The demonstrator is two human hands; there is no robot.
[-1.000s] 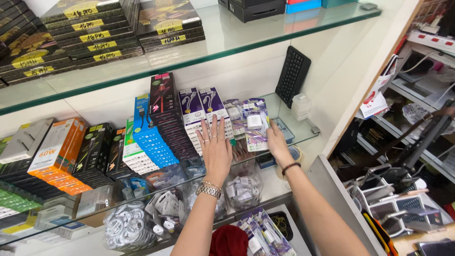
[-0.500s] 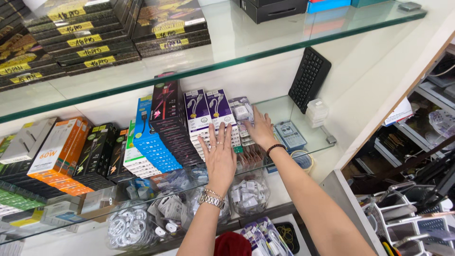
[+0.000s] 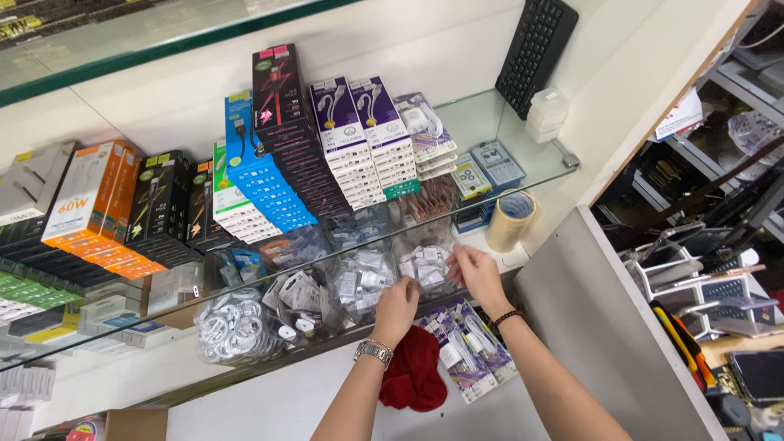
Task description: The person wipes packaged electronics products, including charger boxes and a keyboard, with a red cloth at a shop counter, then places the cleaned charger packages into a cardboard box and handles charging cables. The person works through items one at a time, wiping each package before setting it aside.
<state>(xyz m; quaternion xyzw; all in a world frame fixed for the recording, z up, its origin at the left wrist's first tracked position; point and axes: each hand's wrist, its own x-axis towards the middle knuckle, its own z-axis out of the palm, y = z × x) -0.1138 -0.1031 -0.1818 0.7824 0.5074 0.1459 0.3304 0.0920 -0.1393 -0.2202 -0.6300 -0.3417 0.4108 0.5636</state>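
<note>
Both my hands are down at the shelf under the glass shelf (image 3: 531,175). My left hand (image 3: 398,310), with a metal watch on its wrist, has its fingers curled on the lower edge of a clear bag of small white parts (image 3: 425,265). My right hand (image 3: 476,276), a dark band on its wrist, pinches the same bag's right side. More clear bags of white cables (image 3: 237,327) lie to the left. On the glass shelf above stand rows of boxed cables: purple and white (image 3: 359,139), black and red (image 3: 286,122), blue (image 3: 261,180).
A roll of tape (image 3: 510,219) stands right of the bags. A black keyboard (image 3: 535,53) leans on the back wall. A red cloth (image 3: 415,377) and packaged cables (image 3: 469,347) lie below my hands. Orange boxes (image 3: 90,196) sit left. A cluttered rack (image 3: 702,269) is at the right.
Both hands have come down off the boxed cables on the glass shelf to the clear bags on the shelf beneath. The view has tilted downward.
</note>
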